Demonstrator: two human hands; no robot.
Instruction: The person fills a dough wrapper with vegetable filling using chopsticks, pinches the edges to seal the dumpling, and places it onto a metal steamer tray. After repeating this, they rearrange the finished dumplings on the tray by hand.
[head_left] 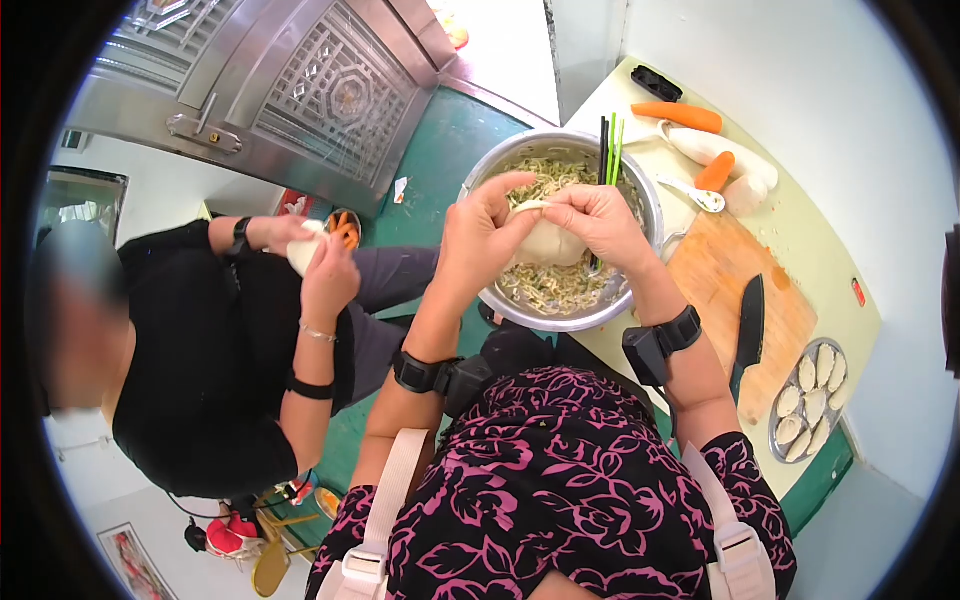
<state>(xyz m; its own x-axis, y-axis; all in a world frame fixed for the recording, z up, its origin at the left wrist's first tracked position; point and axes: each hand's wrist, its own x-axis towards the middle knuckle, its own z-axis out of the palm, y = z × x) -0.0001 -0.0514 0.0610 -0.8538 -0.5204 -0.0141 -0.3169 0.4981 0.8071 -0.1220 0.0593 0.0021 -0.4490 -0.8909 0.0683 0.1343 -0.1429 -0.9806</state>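
A pale piece of dough (548, 240) hangs between my hands above a large metal bowl (650, 190) of shredded filling (545, 290). My left hand (482, 228) has its thumb and a finger at the dough's upper left edge, with the index finger raised. My right hand (603, 222) pinches the top edge of the dough with thumb and fingertips. What the dough holds inside is hidden. Black chopsticks (603, 150) and green chopsticks (616, 150) stand in the bowl, just behind my right hand.
Right of the bowl are a cutting board (735, 290), a black knife (750, 325), carrots (677, 117), a white radish (715, 150), a white spoon (695, 192) and a tray (783, 440) of several dumplings. At left, a co-worker (210, 350) holds white dough (305, 250).
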